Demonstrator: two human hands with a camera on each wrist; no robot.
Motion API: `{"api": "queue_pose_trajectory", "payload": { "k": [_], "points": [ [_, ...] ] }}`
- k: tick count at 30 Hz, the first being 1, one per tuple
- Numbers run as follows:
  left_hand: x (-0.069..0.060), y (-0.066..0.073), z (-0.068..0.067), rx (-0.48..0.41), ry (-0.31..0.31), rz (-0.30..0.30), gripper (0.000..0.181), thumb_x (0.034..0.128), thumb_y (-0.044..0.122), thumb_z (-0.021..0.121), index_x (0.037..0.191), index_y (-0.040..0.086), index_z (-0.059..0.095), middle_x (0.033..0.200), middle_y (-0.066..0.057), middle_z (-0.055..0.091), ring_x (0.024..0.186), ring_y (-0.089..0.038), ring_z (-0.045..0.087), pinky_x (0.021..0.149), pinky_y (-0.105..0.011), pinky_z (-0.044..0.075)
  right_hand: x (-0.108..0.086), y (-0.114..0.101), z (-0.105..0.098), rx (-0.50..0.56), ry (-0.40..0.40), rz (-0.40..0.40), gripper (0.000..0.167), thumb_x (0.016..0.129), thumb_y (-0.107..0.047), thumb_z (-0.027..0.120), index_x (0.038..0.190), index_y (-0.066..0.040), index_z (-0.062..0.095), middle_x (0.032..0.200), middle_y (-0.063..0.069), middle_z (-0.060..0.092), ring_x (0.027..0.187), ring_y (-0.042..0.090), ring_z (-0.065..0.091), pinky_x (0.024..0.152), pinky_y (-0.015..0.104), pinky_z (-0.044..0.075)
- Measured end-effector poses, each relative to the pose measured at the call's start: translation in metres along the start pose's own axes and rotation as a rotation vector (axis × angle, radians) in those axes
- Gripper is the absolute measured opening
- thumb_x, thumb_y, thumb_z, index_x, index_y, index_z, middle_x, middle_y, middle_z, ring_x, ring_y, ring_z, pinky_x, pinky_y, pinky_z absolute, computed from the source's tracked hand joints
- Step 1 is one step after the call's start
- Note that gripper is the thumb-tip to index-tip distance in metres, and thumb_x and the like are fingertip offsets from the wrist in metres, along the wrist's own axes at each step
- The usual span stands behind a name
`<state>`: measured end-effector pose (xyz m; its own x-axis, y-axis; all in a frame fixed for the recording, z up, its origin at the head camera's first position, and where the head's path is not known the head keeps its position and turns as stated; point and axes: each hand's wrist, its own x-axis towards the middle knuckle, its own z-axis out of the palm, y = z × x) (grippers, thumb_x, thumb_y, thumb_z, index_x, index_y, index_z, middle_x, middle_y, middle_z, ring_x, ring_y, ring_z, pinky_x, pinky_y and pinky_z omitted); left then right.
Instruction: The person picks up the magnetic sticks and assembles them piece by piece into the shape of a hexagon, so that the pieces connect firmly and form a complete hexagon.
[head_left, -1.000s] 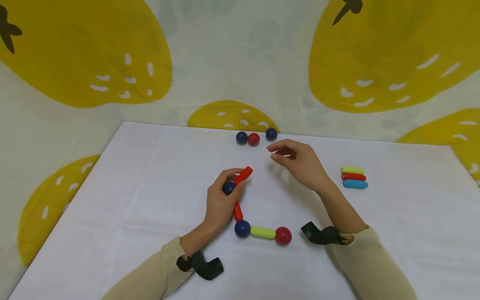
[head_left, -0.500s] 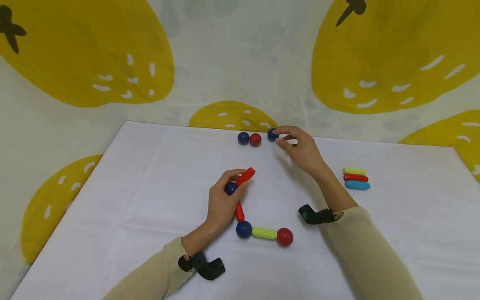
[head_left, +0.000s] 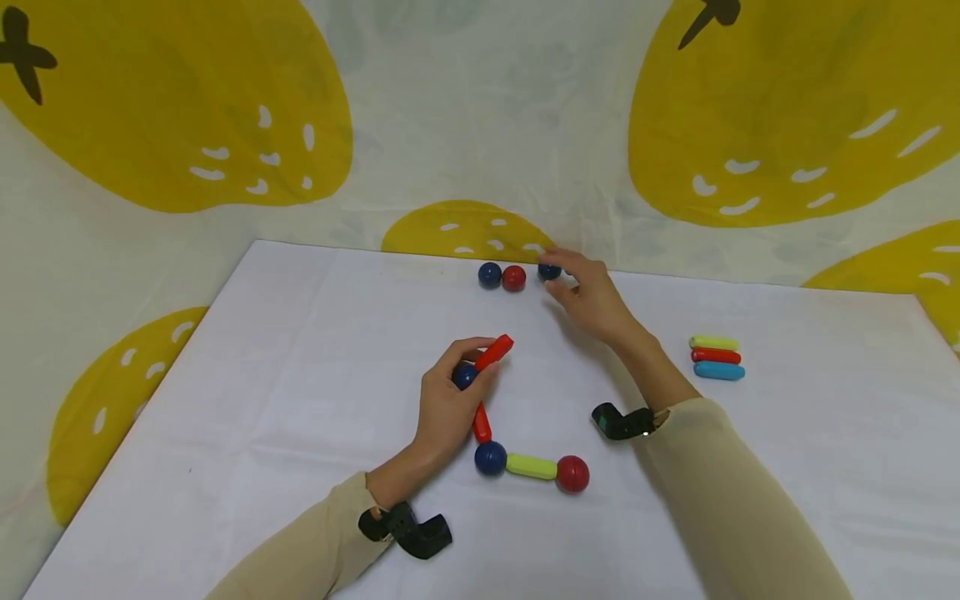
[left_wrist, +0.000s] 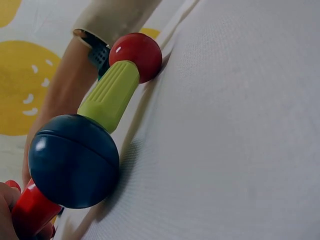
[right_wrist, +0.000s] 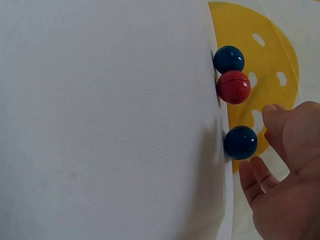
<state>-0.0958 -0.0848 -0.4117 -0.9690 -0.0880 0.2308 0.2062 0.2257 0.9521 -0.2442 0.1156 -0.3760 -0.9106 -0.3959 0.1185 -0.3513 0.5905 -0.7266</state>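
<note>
2 balls (head_left: 508,277) near right hand (head_left: 594,302), 3 sticks (head_left: 717,356)

This looks like a small recording corner, though whether the building around it is a home, a lab or an office cannot be told. A pale cloth backdrop (head_left: 480,125) printed with big yellow fruit-like shapes (head_left: 172,100) rises behind a surface (head_left: 337,358) covered in white, and the person (head_left: 727,500) at it wears dark wrist cameras (head_left: 422,537), with brightly coloured rods (head_left: 717,356) and balls (head_left: 513,277) lying about
</note>
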Motion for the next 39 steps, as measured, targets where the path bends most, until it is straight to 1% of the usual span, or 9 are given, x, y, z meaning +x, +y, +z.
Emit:
{"api": "queue_pose_trajectory", "payload": {
  "k": [4, 7, 12, 15, 20, 22, 28, 34, 39],
  "points": [
    [0.000, 0.002, 0.000, 0.010, 0.001, -0.005, 0.030, 0.0901, 0.019, 0.068, 0.119, 0.027, 0.064, 0.098, 0.001, 0.061, 0.081, -0.014, 0.053, 0.058, -0.026, 0.042, 0.001, 0.000, 0.003, -0.013, -0.010, 0.029, 0.042, 0.093, -0.007, 0.061, 0.134, -0.012, 0.055, 0.145, 0.007, 0.043, 0.131, 0.030, 0.034, 0.095, 0.048, 0.043],
    [0.000, 0.002, -0.001, 0.014, 0.001, -0.009, 0.030, 0.0900, 0.018, 0.068, 0.119, 0.026, 0.064, 0.099, 0.001, 0.061, 0.082, -0.014, 0.053, 0.059, -0.026, 0.043, 0.001, 0.000, 0.005, -0.025, -0.014, 0.031, 0.040, 0.093, -0.006, 0.061, 0.132, -0.011, 0.057, 0.145, 0.007, 0.042, 0.130, 0.031, 0.034, 0.098, 0.048, 0.040],
    [0.000, 0.002, 0.000, 0.016, 0.000, -0.010, 0.031, 0.0902, 0.018, 0.068, 0.119, 0.027, 0.063, 0.099, 0.001, 0.061, 0.083, -0.014, 0.053, 0.059, -0.026, 0.042, 0.001, 0.000, 0.005, -0.050, -0.008, 0.045, 0.038, 0.093, -0.006, 0.061, 0.130, -0.011, 0.059, 0.144, 0.008, 0.042, 0.118, 0.033, 0.041, 0.095, 0.047, 0.041],
    [0.000, 0.001, 0.000, 0.014, -0.003, -0.013, 0.030, 0.0905, 0.018, 0.068, 0.119, 0.027, 0.063, 0.099, 0.001, 0.061, 0.082, -0.014, 0.053, 0.058, -0.025, 0.042, 0.001, 0.002, 0.003, -0.066, 0.024, 0.044, 0.038, 0.092, -0.004, 0.061, 0.129, -0.011, 0.059, 0.141, 0.009, 0.045, 0.114, 0.032, 0.044, 0.095, 0.045, 0.039],
    [0.000, 0.000, 0.001, 0.008, -0.010, -0.017, 0.029, 0.0909, 0.019, 0.067, 0.119, 0.026, 0.064, 0.099, 0.001, 0.060, 0.081, -0.015, 0.052, 0.058, -0.025, 0.042, 0.001, 0.010, 0.000, -0.099, 0.089, -0.006, 0.033, 0.090, 0.002, 0.062, 0.123, -0.003, 0.062, 0.133, 0.015, 0.051, 0.116, 0.033, 0.046, 0.095, 0.047, 0.029],
    [-0.001, 0.000, 0.002, 0.004, -0.011, -0.019, 0.029, 0.0908, 0.019, 0.067, 0.118, 0.027, 0.064, 0.099, 0.001, 0.061, 0.080, -0.015, 0.052, 0.058, -0.025, 0.042, 0.000, 0.012, -0.001, -0.099, 0.084, 0.011, 0.033, 0.090, 0.001, 0.061, 0.123, -0.003, 0.062, 0.132, 0.016, 0.052, 0.116, 0.033, 0.046, 0.096, 0.047, 0.029],
    [-0.001, 0.000, 0.002, -0.004, -0.012, -0.019, 0.030, 0.0905, 0.019, 0.068, 0.119, 0.027, 0.064, 0.099, 0.001, 0.060, 0.080, -0.015, 0.052, 0.058, -0.025, 0.041, -0.005, 0.013, 0.001, -0.062, 0.031, 0.127, 0.038, 0.091, -0.006, 0.063, 0.129, -0.011, 0.059, 0.133, 0.013, 0.051, 0.112, 0.034, 0.047, 0.097, 0.049, 0.037],
    [0.000, -0.001, 0.001, 0.007, -0.007, -0.015, 0.030, 0.0903, 0.020, 0.068, 0.119, 0.028, 0.064, 0.098, 0.001, 0.061, 0.081, -0.014, 0.052, 0.059, -0.026, 0.041, -0.010, 0.015, 0.002, -0.040, 0.019, 0.147, 0.039, 0.092, -0.011, 0.065, 0.130, -0.014, 0.058, 0.129, 0.014, 0.054, 0.101, 0.032, 0.050, 0.089, 0.046, 0.041],
    [0.001, -0.002, 0.001, 0.025, 0.001, -0.014, 0.030, 0.0904, 0.019, 0.068, 0.118, 0.028, 0.064, 0.099, 0.001, 0.061, 0.082, -0.014, 0.052, 0.057, -0.025, 0.041, -0.014, 0.015, 0.000, -0.036, 0.010, 0.177, 0.040, 0.092, -0.017, 0.065, 0.131, -0.015, 0.056, 0.123, 0.014, 0.056, 0.101, 0.030, 0.052, 0.089, 0.045, 0.043]
  ]
}}
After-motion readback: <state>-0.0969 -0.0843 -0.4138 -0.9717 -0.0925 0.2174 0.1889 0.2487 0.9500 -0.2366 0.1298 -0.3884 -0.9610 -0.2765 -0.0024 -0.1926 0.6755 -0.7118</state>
